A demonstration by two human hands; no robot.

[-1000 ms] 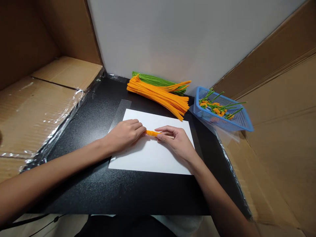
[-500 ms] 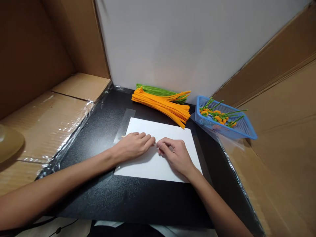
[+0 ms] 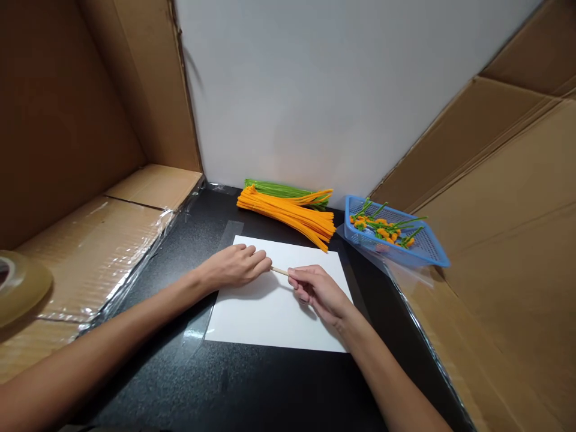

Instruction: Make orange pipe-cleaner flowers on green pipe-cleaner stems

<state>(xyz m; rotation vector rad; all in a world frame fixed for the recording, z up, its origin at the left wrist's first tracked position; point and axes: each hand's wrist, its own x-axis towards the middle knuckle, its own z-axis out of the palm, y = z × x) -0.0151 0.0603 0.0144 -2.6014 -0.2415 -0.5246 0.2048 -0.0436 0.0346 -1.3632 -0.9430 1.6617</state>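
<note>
A thin pale wooden stick [image 3: 279, 271] spans the gap between my two hands, just above a white sheet of paper [image 3: 270, 318]. My left hand [image 3: 238, 265] is closed around the stick's left part, knuckles up, hiding that end. With thumb and fingers, my right hand [image 3: 319, 291] pinches the stick's right end, its other fingers curled below. Beyond the paper lies a bundle of orange pipe cleaners [image 3: 288, 213], with green pipe cleaners [image 3: 279, 188] behind it.
A blue perforated basket [image 3: 405, 255] at the right holds several orange-and-green pipe-cleaner pieces [image 3: 382, 228]. Clear tape fixes the paper to the black tabletop [image 3: 252, 384]. A large tape roll [image 3: 27, 288] sits on cardboard at the left. Cardboard walls flank both sides.
My hands have moved apart, baring more of the stick between them. The stick's left tip no longer shows past my left hand. The camera view has shifted, so the scene sits lower.
</note>
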